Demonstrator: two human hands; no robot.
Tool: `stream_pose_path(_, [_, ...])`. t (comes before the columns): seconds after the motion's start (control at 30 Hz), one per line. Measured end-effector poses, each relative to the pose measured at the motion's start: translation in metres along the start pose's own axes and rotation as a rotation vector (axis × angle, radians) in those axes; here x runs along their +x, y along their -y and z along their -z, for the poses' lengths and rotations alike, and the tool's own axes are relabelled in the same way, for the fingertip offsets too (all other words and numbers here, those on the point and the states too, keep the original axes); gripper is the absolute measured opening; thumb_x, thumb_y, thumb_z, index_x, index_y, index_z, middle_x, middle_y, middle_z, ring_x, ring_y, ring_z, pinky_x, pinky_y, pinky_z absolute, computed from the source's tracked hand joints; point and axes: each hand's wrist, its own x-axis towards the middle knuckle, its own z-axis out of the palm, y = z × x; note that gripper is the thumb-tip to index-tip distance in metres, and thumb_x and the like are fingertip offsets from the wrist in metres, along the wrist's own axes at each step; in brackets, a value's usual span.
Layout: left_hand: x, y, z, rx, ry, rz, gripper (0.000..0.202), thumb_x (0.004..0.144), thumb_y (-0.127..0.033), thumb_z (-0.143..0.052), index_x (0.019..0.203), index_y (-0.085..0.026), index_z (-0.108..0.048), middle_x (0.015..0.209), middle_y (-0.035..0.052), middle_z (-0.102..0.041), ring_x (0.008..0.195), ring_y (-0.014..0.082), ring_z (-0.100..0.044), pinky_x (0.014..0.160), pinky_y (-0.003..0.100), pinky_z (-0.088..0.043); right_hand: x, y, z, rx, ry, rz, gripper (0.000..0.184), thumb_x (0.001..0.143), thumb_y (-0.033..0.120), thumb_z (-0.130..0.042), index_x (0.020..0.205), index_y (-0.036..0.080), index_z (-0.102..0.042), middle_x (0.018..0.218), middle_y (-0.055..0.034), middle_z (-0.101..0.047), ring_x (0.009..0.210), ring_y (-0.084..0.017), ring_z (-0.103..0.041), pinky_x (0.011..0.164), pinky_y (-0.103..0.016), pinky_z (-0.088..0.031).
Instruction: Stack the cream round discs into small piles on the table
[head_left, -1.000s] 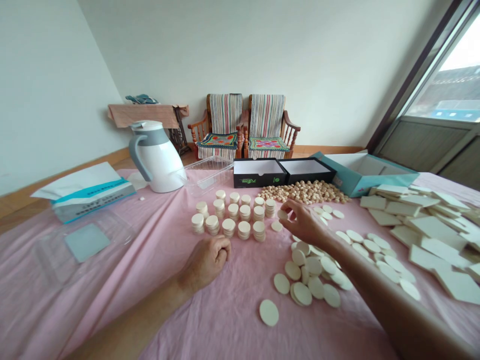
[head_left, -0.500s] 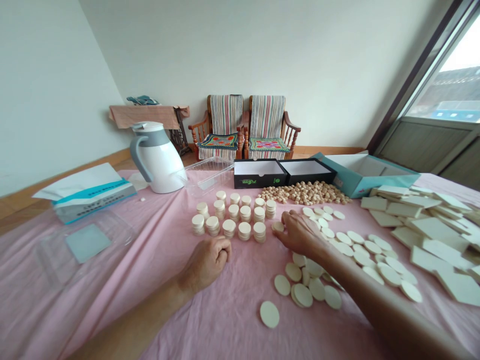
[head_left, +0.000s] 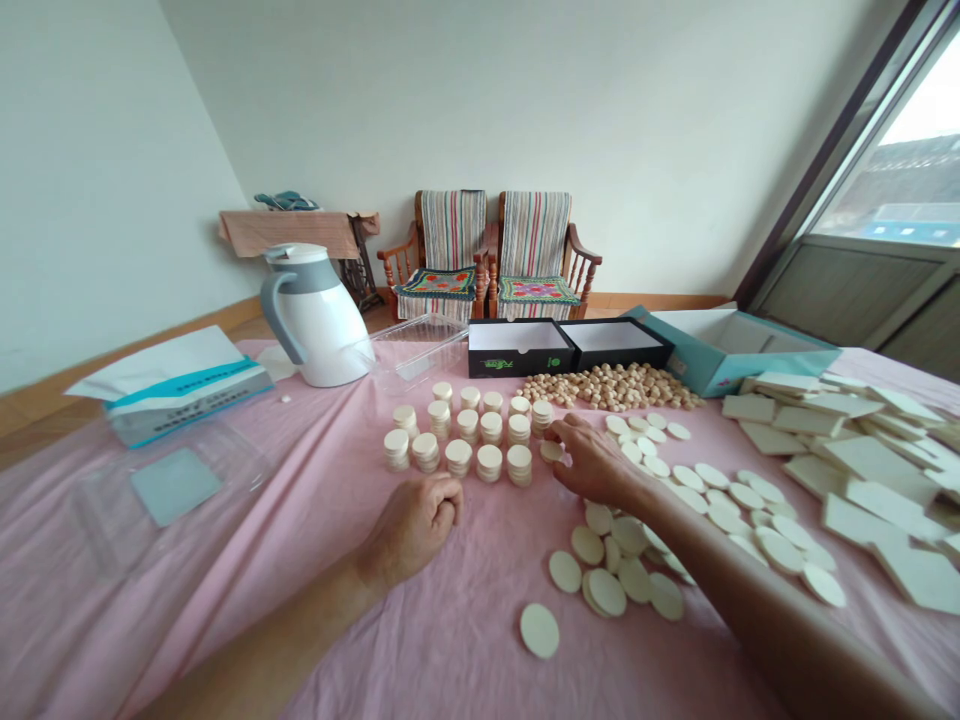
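Observation:
My right hand (head_left: pixel 592 462) reaches over the pink cloth with thumb and fingers closed on a pale round wooden disc (head_left: pixel 552 453), low beside the right end of the stacks. Several short stacks of such discs (head_left: pixel 490 457) stand in rows left of it. My left hand (head_left: pixel 420 518) rests on the cloth in a loose fist, just in front of the stacks; nothing shows in it. Loose discs (head_left: pixel 606 591) lie scattered under and around my right forearm, with a single disc (head_left: pixel 540 630) nearest me.
Small wooden beads (head_left: pixel 615 386) are heaped before two black boxes (head_left: pixel 521 362). A blue box (head_left: pixel 739 358) and a pile of square pale tiles (head_left: pixel 862 450) sit at right. A white jug (head_left: pixel 322 330), tissue pack (head_left: pixel 187 395) and clear plastic tray (head_left: pixel 420 345) stand at left.
My right hand has shifted slightly left with the disc, closer to the stacks. My left hand has stayed in place.

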Motion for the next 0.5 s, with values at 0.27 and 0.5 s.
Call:
stream_pose_path(0.27, [-0.001,-0.001,0.001,-0.004,0.005,0.001,0.021,0.067,-0.003,-0.036,0.058,-0.016,-0.049,0.061,-0.0015,-0.054,0.06,0.0106,-0.049,0.06,0.022,-0.033,-0.004,-0.009,0.0,-0.042,0.03,-0.082,0.017,0.071,0.024,-0.055,0.087,0.016,-0.057,0.084,-0.0072,-0.059,0.075,-0.017,-0.054,0.064,-0.025,-0.033])
stream_pose_path(0.5, [-0.002,-0.001,0.001,0.003,0.004,0.004,0.022,0.069,-0.003,-0.035,0.058,-0.017,-0.049,0.061,-0.0013,-0.054,0.06,0.011,-0.05,0.06,0.022,-0.033,-0.005,0.002,-0.001,-0.116,0.017,-0.134,0.016,0.079,0.031,-0.05,0.073,0.017,-0.055,0.077,-0.0069,-0.062,0.069,-0.016,-0.055,0.059,-0.025,-0.03])
